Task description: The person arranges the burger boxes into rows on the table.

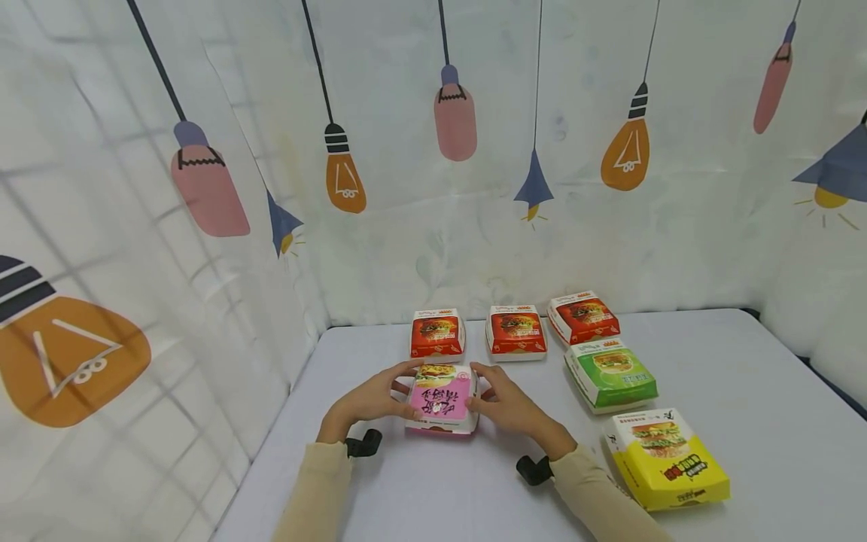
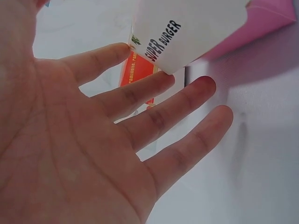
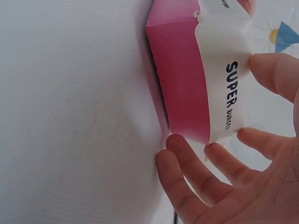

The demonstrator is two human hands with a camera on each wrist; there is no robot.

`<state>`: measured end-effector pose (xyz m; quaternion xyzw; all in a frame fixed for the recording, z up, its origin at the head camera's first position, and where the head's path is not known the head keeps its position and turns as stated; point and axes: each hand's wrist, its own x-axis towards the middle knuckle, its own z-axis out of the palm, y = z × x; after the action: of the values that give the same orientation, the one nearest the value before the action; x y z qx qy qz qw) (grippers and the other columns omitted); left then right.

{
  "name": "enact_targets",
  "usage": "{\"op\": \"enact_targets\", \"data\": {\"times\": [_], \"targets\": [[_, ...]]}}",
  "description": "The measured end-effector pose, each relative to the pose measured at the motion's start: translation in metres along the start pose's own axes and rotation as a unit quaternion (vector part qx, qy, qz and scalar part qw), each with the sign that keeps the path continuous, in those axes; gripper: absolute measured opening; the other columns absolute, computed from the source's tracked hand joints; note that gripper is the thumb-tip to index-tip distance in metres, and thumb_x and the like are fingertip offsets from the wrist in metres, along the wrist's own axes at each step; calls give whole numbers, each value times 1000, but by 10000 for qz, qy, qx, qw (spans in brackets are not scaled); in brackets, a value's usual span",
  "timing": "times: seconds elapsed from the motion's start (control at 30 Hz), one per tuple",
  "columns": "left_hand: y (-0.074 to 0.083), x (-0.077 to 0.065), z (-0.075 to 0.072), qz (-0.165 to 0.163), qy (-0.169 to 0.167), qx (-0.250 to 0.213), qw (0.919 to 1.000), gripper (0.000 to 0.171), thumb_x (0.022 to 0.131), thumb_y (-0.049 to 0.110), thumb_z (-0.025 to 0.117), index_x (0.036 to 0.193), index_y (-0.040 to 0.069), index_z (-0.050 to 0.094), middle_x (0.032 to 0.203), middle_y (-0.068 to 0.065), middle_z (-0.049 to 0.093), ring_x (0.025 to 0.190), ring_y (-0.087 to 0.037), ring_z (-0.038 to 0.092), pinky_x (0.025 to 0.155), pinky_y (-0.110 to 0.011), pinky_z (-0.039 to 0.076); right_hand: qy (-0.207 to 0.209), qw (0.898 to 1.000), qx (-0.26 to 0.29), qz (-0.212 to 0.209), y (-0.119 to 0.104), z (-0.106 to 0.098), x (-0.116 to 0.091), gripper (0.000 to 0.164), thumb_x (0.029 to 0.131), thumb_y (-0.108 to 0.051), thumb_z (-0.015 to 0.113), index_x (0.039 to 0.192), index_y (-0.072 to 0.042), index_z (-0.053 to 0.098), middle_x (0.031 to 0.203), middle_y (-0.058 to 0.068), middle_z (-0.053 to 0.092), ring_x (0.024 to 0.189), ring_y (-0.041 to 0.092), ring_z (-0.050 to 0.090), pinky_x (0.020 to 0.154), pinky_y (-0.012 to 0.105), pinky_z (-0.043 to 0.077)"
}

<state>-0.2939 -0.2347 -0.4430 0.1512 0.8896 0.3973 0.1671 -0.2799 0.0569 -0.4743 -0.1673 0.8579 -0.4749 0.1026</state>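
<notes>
A pink-and-white burger box (image 1: 442, 399) sits on the table between the two hands. My left hand (image 1: 379, 395) is at its left side, with the index fingertip at the far corner and the thumb by the side. The left wrist view shows the other left fingers (image 2: 173, 126) straight, spread and off the box. At the right side, my right hand (image 1: 508, 403) touches the box with thumb and fingertips. In the right wrist view, its fingers (image 3: 224, 158) reach along the end of the box and the thumb meets the upper edge.
Three red burger boxes (image 1: 516, 331) stand along the back of the white table (image 1: 515, 489). A green burger box (image 1: 611, 374) and a yellow burger box (image 1: 667, 459) lie to the right. A printed curtain (image 1: 406, 248) hangs behind and at the left.
</notes>
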Motion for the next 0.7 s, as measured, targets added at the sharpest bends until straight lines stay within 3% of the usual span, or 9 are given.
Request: {"op": "enact_targets", "data": {"times": [0.7], "targets": [[-9,-1,-12,601,-243,-33,9979,71,88,21,80,152,17,49,152,-16,52,129,-39,56,101,-55,52,228,9995,100,-198,0,-2,0,48,98,-31,69,139,-14,49,139,7,54,120,25,57,97,47,53]]}}
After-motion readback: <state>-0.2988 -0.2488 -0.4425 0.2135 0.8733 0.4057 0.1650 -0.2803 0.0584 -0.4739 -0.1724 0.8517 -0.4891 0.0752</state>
